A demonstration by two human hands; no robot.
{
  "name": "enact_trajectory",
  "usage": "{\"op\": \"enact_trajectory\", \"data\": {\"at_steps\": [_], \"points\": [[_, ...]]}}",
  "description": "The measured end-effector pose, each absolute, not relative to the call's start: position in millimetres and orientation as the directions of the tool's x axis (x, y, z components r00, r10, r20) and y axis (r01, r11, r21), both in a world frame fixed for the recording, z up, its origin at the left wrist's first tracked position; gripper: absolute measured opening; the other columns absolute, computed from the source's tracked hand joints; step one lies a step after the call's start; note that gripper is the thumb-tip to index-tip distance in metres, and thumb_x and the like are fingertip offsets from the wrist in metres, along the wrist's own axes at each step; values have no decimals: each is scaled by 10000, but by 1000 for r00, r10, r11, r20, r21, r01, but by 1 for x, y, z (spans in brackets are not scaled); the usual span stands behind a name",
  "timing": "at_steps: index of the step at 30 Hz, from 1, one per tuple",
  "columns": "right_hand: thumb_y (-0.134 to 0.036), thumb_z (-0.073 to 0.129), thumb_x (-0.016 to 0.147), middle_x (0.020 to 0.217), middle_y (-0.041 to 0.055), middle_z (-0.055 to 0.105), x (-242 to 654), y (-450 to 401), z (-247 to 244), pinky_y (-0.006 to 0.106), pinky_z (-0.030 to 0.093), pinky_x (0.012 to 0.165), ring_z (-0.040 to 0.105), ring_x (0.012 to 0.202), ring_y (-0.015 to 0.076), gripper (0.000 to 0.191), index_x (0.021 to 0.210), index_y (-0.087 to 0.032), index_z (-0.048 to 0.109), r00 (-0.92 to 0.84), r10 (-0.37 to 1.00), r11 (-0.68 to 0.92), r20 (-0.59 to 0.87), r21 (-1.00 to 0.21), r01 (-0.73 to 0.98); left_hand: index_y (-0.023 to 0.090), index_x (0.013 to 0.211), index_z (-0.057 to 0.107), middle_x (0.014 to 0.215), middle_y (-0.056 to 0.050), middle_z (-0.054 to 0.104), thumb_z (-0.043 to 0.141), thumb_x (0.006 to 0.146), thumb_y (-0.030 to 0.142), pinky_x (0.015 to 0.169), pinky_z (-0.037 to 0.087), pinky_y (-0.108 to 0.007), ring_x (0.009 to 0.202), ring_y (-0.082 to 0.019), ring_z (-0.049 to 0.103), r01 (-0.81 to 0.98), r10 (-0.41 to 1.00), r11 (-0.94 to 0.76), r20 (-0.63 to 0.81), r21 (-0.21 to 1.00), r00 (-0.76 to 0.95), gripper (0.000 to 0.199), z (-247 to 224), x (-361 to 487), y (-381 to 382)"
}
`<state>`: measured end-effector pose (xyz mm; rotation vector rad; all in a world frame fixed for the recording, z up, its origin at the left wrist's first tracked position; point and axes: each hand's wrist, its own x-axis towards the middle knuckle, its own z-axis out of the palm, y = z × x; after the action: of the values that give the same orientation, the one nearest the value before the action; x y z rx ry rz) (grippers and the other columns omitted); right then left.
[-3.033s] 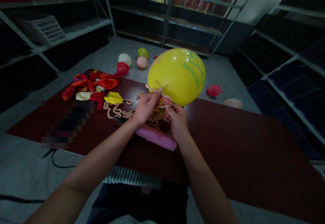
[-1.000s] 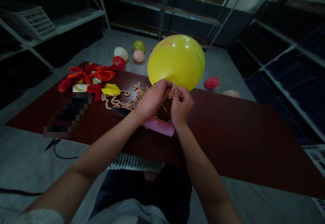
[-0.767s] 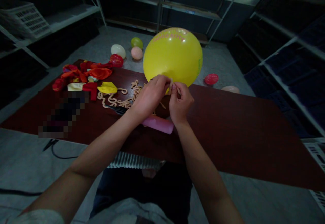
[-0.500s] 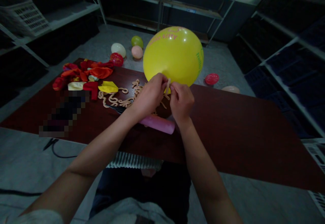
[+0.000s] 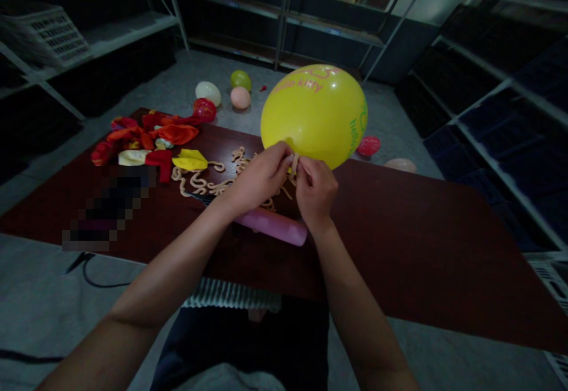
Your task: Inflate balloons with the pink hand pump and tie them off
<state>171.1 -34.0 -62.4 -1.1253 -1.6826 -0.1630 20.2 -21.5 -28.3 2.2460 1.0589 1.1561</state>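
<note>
A big inflated yellow balloon (image 5: 313,116) with pink and green lettering stands beyond my hands, its neck toward me. My left hand (image 5: 266,172) is closed in a pinch at that neck, which the fingers mostly hide. Close beside it, my right hand (image 5: 317,187) pinches a beige rubber band (image 5: 294,165) that loops between the fingertips of both hands. Under my wrists lies a pink hand pump (image 5: 277,227), partly covered by my left forearm. Curly beige rubber bands (image 5: 199,181) are scattered on the table behind and left of it.
Deflated red and orange balloons (image 5: 153,132) lie heaped at the dark table's (image 5: 412,231) far left, with a flat yellow balloon (image 5: 190,160) nearby. Several inflated balloons, including a white balloon (image 5: 208,93), rest on the floor. Metal shelves (image 5: 235,3) surround the table.
The yellow balloon appears a little lower and farther right in the view, and the camera has tilted slightly. My fingertips have drawn closer together around the rubber band at the neck.
</note>
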Motion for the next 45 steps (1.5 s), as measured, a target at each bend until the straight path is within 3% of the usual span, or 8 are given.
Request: {"op": "enact_trajectory", "data": {"at_steps": [5,10,14,18,27,35,42,45], "points": [[-296,572,931,833,0,731,158,-41,-55,266,496,714,656,756,134,160,897,-222,709,183,758,493,626,-733,468,176,1100,484,915,-34,609,539,980,164,725,446,-261,791,-147,596,356,729,-681,640,640,242,133,-35,20,-18],[-335,669,845,752,-23,675,150,-44,-53,232,455,618,586,664,104,134,870,-219,731,288,878,375,381,-924,79,174,1051,555,912,-27,649,557,999,193,753,462,-243,819,-143,620,345,711,-699,657,626,251,56,-33,19,-20],[-398,737,767,637,-63,571,149,-43,-52,198,279,446,384,480,49,222,898,-221,717,284,952,202,119,-937,-286,158,1135,590,1031,-66,685,571,978,143,828,489,-262,925,-166,650,286,678,-735,670,615,303,159,-33,20,-21],[-353,763,692,549,-101,436,150,-42,-48,212,148,409,230,441,42,211,847,-234,682,176,984,111,34,-885,-453,154,1149,650,1066,-86,701,597,964,113,857,497,-277,976,-174,654,227,637,-770,699,596,326,197,-33,20,-21],[-416,757,737,550,-97,405,149,-42,-51,220,142,424,230,454,48,232,888,-248,701,102,990,135,102,-905,-403,166,877,742,871,-66,744,701,919,357,752,523,-275,813,-179,688,84,810,-581,566,809,152,200,-35,20,-16],[-442,729,787,558,-73,456,146,-44,-59,224,238,453,310,479,62,235,867,-220,741,207,954,240,215,-965,-104,166,845,720,810,-46,720,691,930,309,691,478,-270,753,-171,659,229,756,-636,655,737,-6,168,-40,23,-19],[-438,757,723,494,-74,475,150,-43,-53,218,250,424,307,433,57,249,764,-193,740,220,968,171,119,-958,-231,174,863,696,802,-58,701,623,979,320,704,479,-270,766,-170,662,133,606,-782,691,609,394,200,-25,6,-23],[-449,753,729,583,-27,609,154,-41,-52,216,342,457,449,487,77,258,737,-190,747,234,967,158,100,-958,-240,182,865,695,821,-57,710,624,978,303,745,485,-272,799,-173,672,123,591,-772,634,623,498,180,-20,-1,-22]]}}
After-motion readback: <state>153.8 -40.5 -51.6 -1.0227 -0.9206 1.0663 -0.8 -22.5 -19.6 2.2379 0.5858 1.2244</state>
